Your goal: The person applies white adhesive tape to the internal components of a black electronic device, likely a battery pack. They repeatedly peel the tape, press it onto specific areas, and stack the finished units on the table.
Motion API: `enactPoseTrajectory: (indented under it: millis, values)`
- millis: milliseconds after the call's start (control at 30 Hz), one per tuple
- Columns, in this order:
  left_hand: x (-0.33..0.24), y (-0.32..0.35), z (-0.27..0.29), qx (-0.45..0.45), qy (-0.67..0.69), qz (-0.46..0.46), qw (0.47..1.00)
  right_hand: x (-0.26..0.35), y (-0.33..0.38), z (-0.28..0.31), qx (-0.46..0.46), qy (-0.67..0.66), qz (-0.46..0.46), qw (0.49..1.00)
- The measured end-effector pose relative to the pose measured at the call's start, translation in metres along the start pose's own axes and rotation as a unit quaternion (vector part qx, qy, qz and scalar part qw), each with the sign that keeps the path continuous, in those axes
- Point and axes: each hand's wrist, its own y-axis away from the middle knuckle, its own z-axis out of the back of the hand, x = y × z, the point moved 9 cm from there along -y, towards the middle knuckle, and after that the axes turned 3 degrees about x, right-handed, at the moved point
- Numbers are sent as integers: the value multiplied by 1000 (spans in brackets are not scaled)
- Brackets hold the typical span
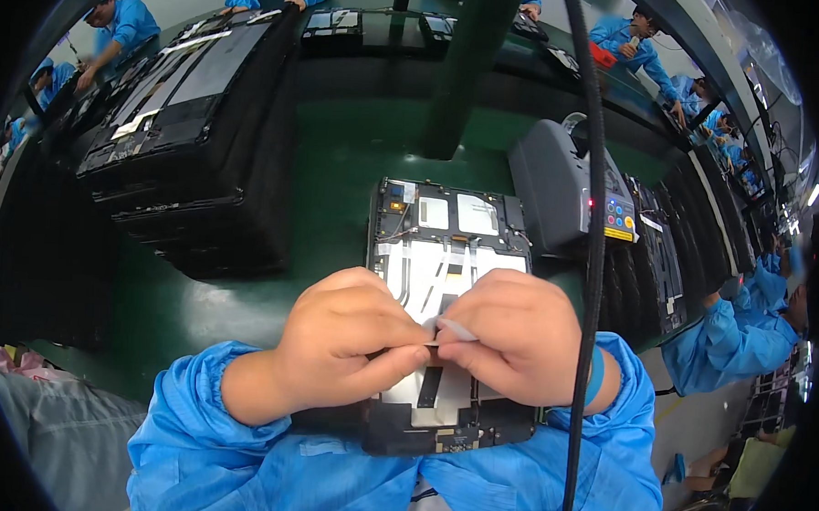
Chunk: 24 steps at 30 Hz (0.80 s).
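Observation:
An opened tablet-like device (398,271), with a black frame, silver plates and flat cables, lies on the green table in front of me. Over its middle, my left hand (337,344) and my right hand (527,335) meet fingertip to fingertip. Between them they pinch a small pale strip (457,330), which looks like tape or backing film. Its far end curls up beside the right fingers. Thumbs and forefingers are pressed together on both hands. The part of the device under my hands is hidden.
To the left stands a tall stack of black trays (222,147) carrying similar devices. A grey machine (554,184) with coloured buttons sits at the right, beside more black trays (675,240). A black cable (598,172) hangs down near my right hand. Behind rises a green post (463,84); co-workers in blue surround the tables.

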Motion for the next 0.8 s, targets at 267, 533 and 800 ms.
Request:
enactPoseTrajectory:
  millis: [267,533,800]
  values:
    - [44,6,29,-55,-254,74,963,-60,-43,-1,13,45,-78,996]
    - [59,4,20,-18,-251,100,963,-72,-77,-24,70,35,-20,997]
    - [61,7,19,-7,-253,95,963,-99,-79,-38,106,-6,-141,984]
